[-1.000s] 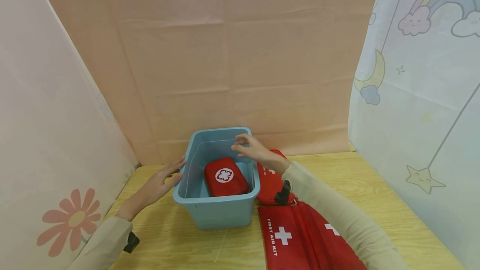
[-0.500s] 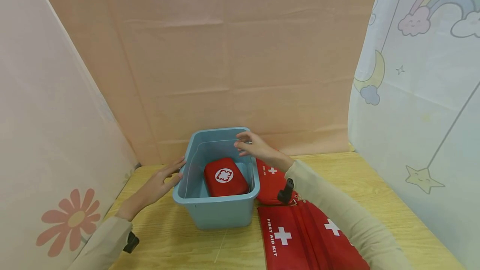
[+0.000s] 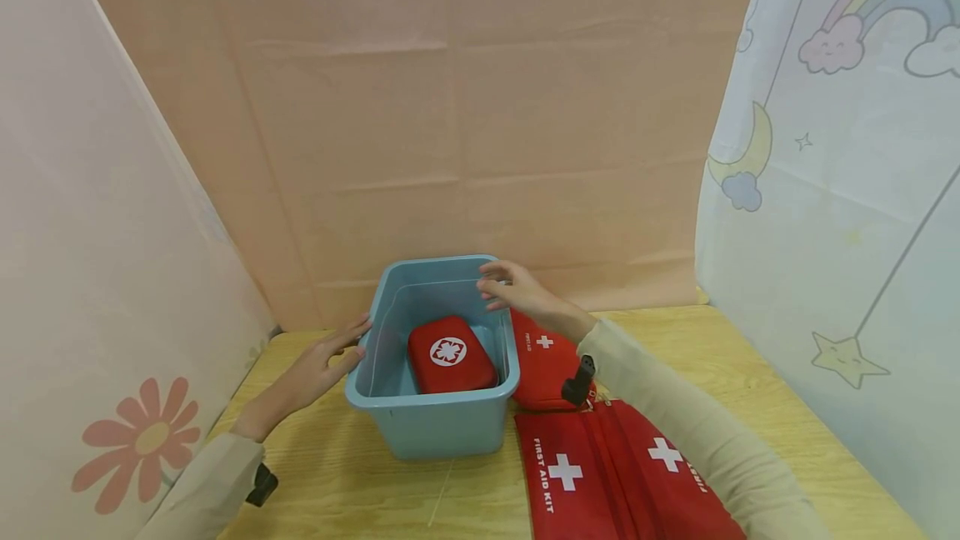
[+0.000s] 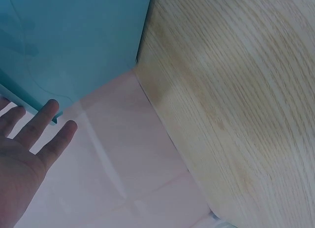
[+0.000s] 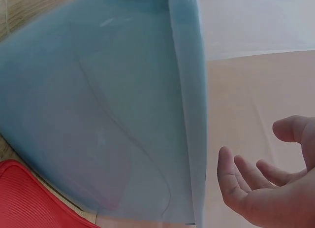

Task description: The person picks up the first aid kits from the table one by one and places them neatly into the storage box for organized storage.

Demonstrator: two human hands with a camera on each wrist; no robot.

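A light blue plastic bin [image 3: 431, 432] stands on the wooden table [image 3: 360, 482]. Inside it lies a small red hard case [image 3: 450, 354] with a white emblem. My left hand [image 3: 326, 361] rests with straight fingers against the bin's left rim; the left wrist view shows its fingertips [image 4: 49, 110] touching the blue wall [image 4: 74, 41]. My right hand [image 3: 513, 290] hovers relaxed over the bin's far right corner, holding nothing. In the right wrist view its loosely bent fingers [image 5: 246, 181] float beside the bin rim [image 5: 189, 90].
A red first aid pouch [image 3: 543, 361] lies right of the bin, partly under my right forearm. A larger red bag [image 3: 600, 482] marked FIRST AID KIT lies at the front right. Fabric backdrops [image 3: 450, 107] close off the back and both sides.
My right hand has drifted slightly right and back over the bin's far corner, uncovering more of the red pouch. The left hand and the bin have stayed put.
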